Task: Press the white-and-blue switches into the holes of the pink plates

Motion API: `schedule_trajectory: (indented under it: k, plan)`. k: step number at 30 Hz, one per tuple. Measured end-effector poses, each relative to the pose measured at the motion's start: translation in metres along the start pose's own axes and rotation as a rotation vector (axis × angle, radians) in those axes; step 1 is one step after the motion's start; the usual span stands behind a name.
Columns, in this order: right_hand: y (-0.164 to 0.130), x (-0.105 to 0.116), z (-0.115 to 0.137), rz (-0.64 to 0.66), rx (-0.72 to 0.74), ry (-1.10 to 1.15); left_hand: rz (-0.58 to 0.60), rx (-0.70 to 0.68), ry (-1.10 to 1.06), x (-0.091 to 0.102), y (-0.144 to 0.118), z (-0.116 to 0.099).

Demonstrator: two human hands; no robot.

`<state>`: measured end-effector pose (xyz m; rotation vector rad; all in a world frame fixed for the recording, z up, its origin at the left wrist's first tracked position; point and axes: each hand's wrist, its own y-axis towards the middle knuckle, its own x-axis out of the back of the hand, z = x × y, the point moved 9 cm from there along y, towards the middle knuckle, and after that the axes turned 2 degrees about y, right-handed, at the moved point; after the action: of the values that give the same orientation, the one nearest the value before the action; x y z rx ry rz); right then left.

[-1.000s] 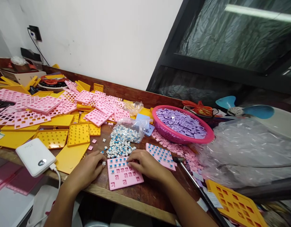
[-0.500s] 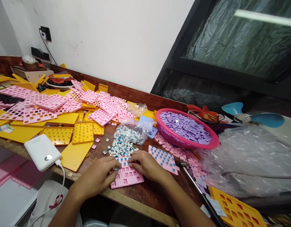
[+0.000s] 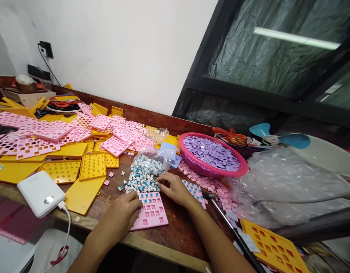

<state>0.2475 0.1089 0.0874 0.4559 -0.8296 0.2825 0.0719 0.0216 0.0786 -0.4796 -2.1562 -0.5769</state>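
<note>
My left hand [image 3: 120, 214] lies over the left side of a pink plate [image 3: 152, 212], its fingers curled; I cannot tell whether that grip is pinching anything. The plate lies near me on the desk [image 3: 175, 235], with small blue-and-white switches in its far rows and open square holes toward its near edge. My right hand [image 3: 176, 190] reaches to the near right edge of the loose switch pile [image 3: 142, 179], fingertips touching it; whether this grip is closed on a switch I cannot tell. The pile spills from a clear bag [image 3: 157, 157], just beyond the plate. Right of my right hand, partly hidden by it, lies a second pink plate [image 3: 194, 190] set with switches. Farther right, a bright pink basket [image 3: 199, 167] holds purple pieces [image 3: 211, 153].
</note>
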Motion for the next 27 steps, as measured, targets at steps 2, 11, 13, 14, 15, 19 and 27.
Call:
schedule_trajectory:
  k: [2, 11, 13, 14, 15, 19, 27]
  plan:
    - [0.000, -0.007, -0.001, 0.074, 0.033, -0.029, -0.015, 0.002, 0.034, -0.002, 0.002, 0.001]
    - [-0.007, -0.018, -0.001, 0.250, 0.040, -0.164, 0.006, 0.054, 0.260, -0.012, 0.007, 0.005]
    - [-0.007, -0.017, -0.004, 0.246, 0.022, -0.191, 0.011, 0.080, 0.279, -0.012, 0.008, 0.006]
    - [-0.007, -0.016, -0.006, 0.242, 0.013, -0.204, 0.016, 0.097, 0.274, -0.012, 0.008, 0.007]
    - [-0.007, -0.016, -0.008, 0.237, 0.006, -0.217, 0.023, 0.116, 0.263, -0.012, 0.008, 0.008]
    - [-0.006, -0.014, -0.013, 0.209, -0.008, -0.239, 0.055, 0.175, 0.283, -0.011, 0.006, 0.010]
    - [-0.005, -0.002, -0.015, 0.133, -0.065, 0.067, 0.043, 0.154, 0.389, -0.015, 0.001, 0.000]
